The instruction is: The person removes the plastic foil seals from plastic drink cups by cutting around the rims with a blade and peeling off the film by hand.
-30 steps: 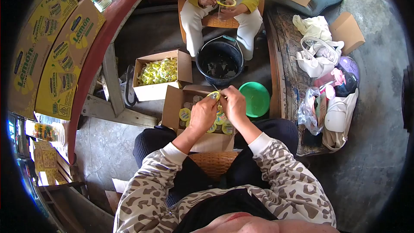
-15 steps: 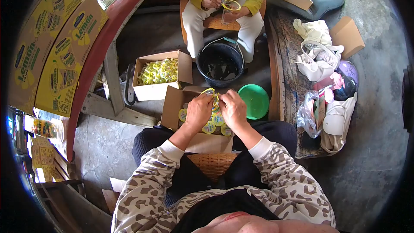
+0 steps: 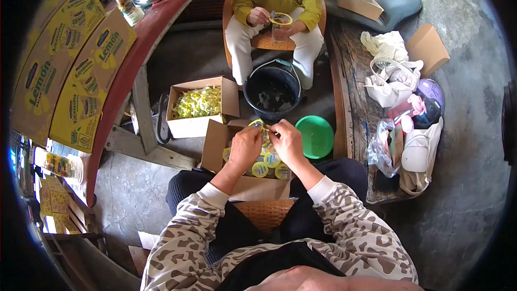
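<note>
Between my hands is a clear plastic cup [image 3: 266,139] with yellow print and a yellow rim, partly covered by my fingers. My left hand [image 3: 245,146] is closed around its left side. On the right, my right hand [image 3: 286,142] has its fingers pinched at the cup's edge; what exactly the fingertips grip is too small to make out. Below both hands stands an open cardboard box [image 3: 264,189] between my knees. Inside it sit several cups with round yellow printed lids [image 3: 260,169], some hidden under my hands.
Beyond is a black bucket [image 3: 272,109] holding dark liquid, beside a carton of yellow-green strips [image 3: 197,102]. A green basin [image 3: 314,137] stands to the right. A seated person [image 3: 276,0] opposite holds a clear yellow-rimmed cup. Bags [image 3: 396,83] lie on the right bench; lemon cartons [image 3: 89,94] line the left.
My hands still hold the cup over the box, with small finger shifts. The view has tilted slightly, so the surroundings sit a little lower. The person opposite still holds their cup.
</note>
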